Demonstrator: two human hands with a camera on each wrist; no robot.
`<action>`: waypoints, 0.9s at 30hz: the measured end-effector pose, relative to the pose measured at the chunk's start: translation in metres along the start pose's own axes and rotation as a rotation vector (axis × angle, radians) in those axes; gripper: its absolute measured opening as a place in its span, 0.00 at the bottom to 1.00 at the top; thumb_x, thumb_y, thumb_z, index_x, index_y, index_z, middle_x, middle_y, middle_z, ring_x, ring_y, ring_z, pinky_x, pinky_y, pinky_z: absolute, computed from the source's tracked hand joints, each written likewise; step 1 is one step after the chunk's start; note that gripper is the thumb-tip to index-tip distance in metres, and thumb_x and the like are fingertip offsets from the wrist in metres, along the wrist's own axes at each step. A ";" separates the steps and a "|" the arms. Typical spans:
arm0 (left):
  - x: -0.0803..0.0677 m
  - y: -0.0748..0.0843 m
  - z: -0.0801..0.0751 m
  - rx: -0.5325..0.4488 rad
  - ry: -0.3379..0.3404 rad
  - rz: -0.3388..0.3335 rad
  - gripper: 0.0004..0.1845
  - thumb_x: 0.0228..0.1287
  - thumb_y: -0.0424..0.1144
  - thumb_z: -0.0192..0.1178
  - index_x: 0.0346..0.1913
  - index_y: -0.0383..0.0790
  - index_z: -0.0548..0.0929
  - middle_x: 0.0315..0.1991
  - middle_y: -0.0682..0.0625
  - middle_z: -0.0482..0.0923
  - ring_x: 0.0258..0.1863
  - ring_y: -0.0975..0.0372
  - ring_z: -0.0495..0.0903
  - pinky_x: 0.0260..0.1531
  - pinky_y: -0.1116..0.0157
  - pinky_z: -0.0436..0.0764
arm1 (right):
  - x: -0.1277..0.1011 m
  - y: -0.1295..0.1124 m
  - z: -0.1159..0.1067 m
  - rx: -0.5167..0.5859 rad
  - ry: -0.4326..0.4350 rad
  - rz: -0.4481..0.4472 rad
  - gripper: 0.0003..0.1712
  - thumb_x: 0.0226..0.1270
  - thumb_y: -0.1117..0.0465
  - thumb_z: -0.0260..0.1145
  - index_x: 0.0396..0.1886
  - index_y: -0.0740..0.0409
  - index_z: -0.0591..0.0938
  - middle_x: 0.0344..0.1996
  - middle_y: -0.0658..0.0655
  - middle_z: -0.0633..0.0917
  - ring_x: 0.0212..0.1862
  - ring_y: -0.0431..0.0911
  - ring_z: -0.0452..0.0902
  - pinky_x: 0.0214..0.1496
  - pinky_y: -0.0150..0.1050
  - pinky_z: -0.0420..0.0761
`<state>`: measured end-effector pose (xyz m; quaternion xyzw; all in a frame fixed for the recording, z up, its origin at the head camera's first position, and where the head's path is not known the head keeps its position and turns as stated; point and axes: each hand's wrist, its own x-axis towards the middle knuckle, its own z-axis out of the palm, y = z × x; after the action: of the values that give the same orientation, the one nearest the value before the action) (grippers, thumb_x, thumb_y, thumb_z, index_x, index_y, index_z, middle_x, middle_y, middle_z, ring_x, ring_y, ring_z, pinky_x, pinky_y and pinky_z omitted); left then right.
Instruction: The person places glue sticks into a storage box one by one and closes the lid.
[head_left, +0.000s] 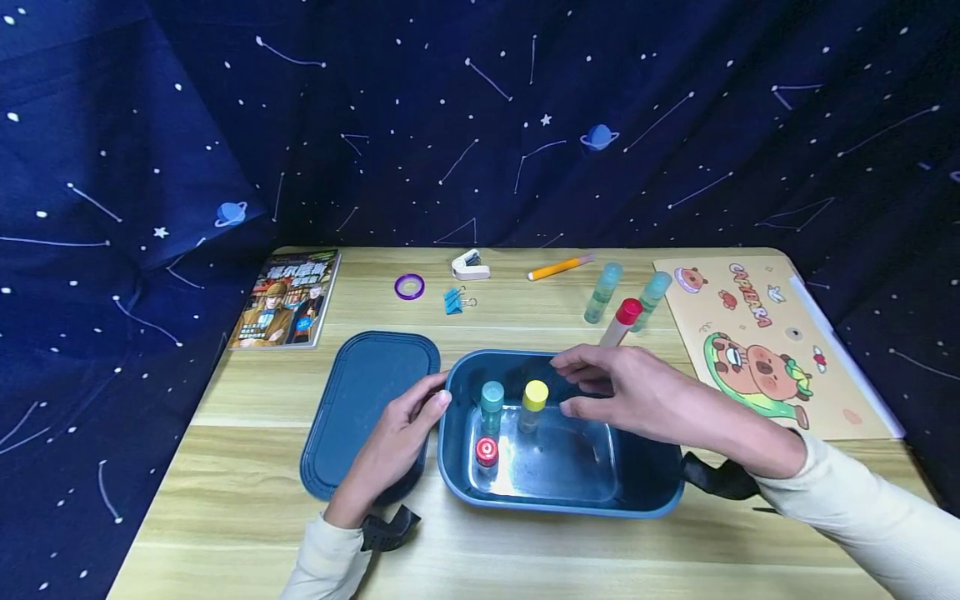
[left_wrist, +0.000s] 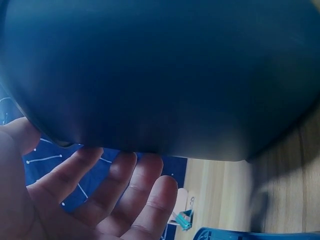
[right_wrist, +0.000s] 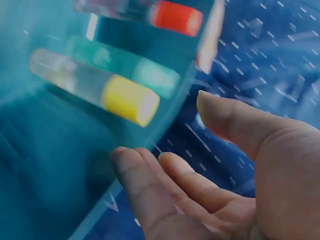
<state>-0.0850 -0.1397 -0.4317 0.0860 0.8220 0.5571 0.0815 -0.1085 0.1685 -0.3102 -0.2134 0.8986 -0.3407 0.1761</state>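
A dark blue bin [head_left: 540, 504] stands in the middle of the table. My left hand [head_left: 397, 433] rests against its left side, and in the left wrist view the fingers [left_wrist: 150, 185] touch the bin's wall with their tips. Inside stand a green-capped tube [head_left: 491, 400], a yellow-capped tube [head_left: 534, 398] and a red-capped tube [head_left: 487, 454]. Over the bin's right part my right hand [head_left: 637, 392] hovers empty, thumb and fingers apart. Beyond it, outside the bin, stands another red-capped tube [head_left: 624, 317], its lower part hidden, beside two teal-capped tubes [head_left: 603, 293].
The bin's lid [head_left: 367, 408] lies at left, partly under my left arm. Behind are a magazine [head_left: 288, 300], a purple tape roll [head_left: 409, 287], a blue binder clip [head_left: 454, 301], a white stapler [head_left: 470, 265] and an orange pencil-like stick [head_left: 558, 267]. A capybara folder [head_left: 772, 350] lies right.
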 end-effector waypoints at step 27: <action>0.001 0.001 0.000 -0.009 -0.003 0.020 0.23 0.82 0.47 0.51 0.73 0.42 0.75 0.72 0.43 0.75 0.73 0.50 0.73 0.72 0.45 0.71 | 0.001 0.151 0.004 0.193 0.684 0.130 0.27 0.73 0.57 0.70 0.66 0.64 0.79 0.59 0.69 0.84 0.50 0.21 0.78 0.48 0.13 0.76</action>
<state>-0.0857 -0.1394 -0.4312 0.0948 0.8183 0.5615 0.0774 -0.1478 0.2684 -0.4170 -0.0119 0.8810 -0.4636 -0.0940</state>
